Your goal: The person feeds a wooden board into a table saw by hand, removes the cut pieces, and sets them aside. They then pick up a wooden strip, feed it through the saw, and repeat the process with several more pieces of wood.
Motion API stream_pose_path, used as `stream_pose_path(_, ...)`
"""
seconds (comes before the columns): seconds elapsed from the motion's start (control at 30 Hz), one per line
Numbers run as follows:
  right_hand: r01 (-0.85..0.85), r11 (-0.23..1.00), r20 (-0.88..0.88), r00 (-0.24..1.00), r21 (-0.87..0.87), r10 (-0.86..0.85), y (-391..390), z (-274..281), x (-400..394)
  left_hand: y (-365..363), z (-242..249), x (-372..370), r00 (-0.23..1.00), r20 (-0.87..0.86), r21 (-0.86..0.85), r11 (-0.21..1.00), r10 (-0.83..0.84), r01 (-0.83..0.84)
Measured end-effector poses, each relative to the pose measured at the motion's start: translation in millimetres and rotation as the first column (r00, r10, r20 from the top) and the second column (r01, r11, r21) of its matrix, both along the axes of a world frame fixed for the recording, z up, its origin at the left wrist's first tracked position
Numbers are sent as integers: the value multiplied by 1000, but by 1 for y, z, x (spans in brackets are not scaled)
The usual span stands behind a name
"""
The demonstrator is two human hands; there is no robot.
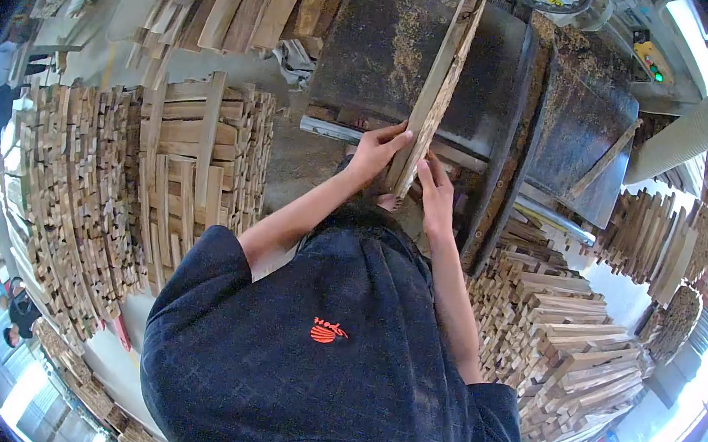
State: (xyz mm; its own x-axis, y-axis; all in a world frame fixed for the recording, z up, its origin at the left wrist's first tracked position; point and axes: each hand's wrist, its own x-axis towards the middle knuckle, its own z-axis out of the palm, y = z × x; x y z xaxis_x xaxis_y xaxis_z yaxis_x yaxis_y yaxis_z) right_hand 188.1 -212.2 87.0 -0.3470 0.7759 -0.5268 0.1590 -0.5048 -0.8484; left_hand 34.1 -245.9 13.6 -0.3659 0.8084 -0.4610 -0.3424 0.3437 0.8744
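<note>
A long wooden board (pixel 438 92) with a rough, bark-like right edge lies lengthwise over the dark metal machine table (pixel 364 41), its near end jutting past the table's front edge toward my body. On the board's left side, my left hand (pixel 376 153) grips it close to the near end, thumb on top. My right hand (pixel 436 197) is closed about the opposite side, slightly nearer to me, its thumb against the rough edge. Some of the fingers of both hands are hidden by the board.
Sawdust (pixel 407 41) is scattered over the table. A dark rail (pixel 509 142) runs along its right side, with a second table section (pixel 581 150) beyond. Stacked timber stands at left (pixel 82 184) and right (pixel 568 321). A ribbed hose (pixel 695 132) and control box (pixel 649 60) are at upper right.
</note>
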Motion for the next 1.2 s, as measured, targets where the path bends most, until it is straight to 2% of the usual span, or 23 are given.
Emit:
stream_pose_path(0.03, 8, 998, -36, 999, -66, -11, -2, 2, 0, 1, 2, 1, 1000, -1, 6, 1000, -1, 1)
stream_pose_path(0.1, 3, 996, -45, 999, -84, -7, -7, -4, 3, 1, 5, 3, 997, -77, -8, 1000, 1, -2)
stream_pose_path(0.2, 14, 988, -119, 992, -152, -33, -15, -45, 16, 1, 2, 4, 997, -74, -48, 999, -5, 2)
stream_pose_path(0.3, -39, 973, -185, 983, -226, -4, -16, -44, 21, 3, 12, 6, 997, -72, -48, 999, 5, -9)
stream_pose_path(0.37, -146, 989, -34, 989, -37, 144, -16, -55, 26, 2, 16, 6, 989, -147, -23, 1000, -7, 3)
stream_pose_path(0.4, -145, 989, -36, 989, -26, 144, -17, -60, 29, 3, 18, 5, 976, -218, -2, 1000, -16, 16)
stream_pose_path(0.43, -156, 984, -25, 988, -89, 154, -18, -63, 34, 2, 17, 3, 975, -222, 15, 1000, -11, 14)
stream_pose_path(0.47, -164, 975, -14, 986, -150, 163, -20, -72, 40, -2, 16, -2, 953, -295, 12, 997, 70, -70)
stream_pose_path(0.5, -114, 976, 120, 983, -187, 137, -25, -82, 46, -6, 15, -7, 919, -366, 20, 988, 147, -151)
stream_pose_path(0.53, -104, 982, 200, 970, -156, 135, -30, -101, 58, -12, 38, -13, 870, -461, -13, 978, 177, -206)
stream_pose_path(0.57, -67, 985, 216, 971, -159, 101, -38, -71, 60, -18, 8, -29, 635, -736, 154, 971, 236, -182)
stream_pose_path(0.6, -26, 973, 202, 977, -228, 74, -43, -72, 68, -19, 54, -31, 708, -693, -17, 978, 140, -210)
stream_pose_path(0.63, 59, 960, 1, 998, -275, -61, -56, -106, 77, -24, 31, -38, 343, -913, 183, 973, 220, -138)
stream_pose_path(0.67, 112, 945, 1, 993, -307, -118, -60, -88, 76, -19, 44, -38, 122, -973, 192, 980, 198, -60)
stream_pose_path(0.73, 232, 933, -40, 967, -276, -253, -64, -122, 73, 1, 38, -22, 354, -917, 242, 961, 182, 133)
stream_pose_path(0.77, 233, 936, -48, 966, -263, -254, -53, -109, 68, 12, 46, -6, 360, -930, 173, 955, 77, 242)
stream_pose_path(0.83, 291, 726, -36, 917, -623, -398, -31, -78, 54, 43, 42, 37, 363, -917, -14, 922, -166, 387)
stream_pose_path(0.87, 273, 737, -53, 921, -618, -386, -23, -69, 48, 60, 22, 57, 369, -879, -126, 895, -301, 429)
stream_pose_path(0.93, 286, 776, -427, 704, -562, -568, -11, -56, 39, 87, 3, 93, 166, -985, 10, 954, -41, 299)
stream_pose_path(0.97, 400, 728, -305, 717, -557, -627, -2, -52, 32, 104, 8, 99, 182, -980, -20, 952, -79, 306)
stream_pose_path(1.0, 429, 678, -210, 732, -597, -648, 10, -47, 32, 122, 12, 104, 201, -973, -50, 949, -117, 311)
stream_pose_path(1.07, 343, 811, -81, 900, -474, -428, 42, -49, 39, 158, 8, 107, 250, -966, -10, 974, -68, 227)
stream_pose_path(1.2, 406, 842, 34, 906, -354, -423, 110, -81, 17, 221, 3, 86, 285, -957, 100, 981, 49, 168)
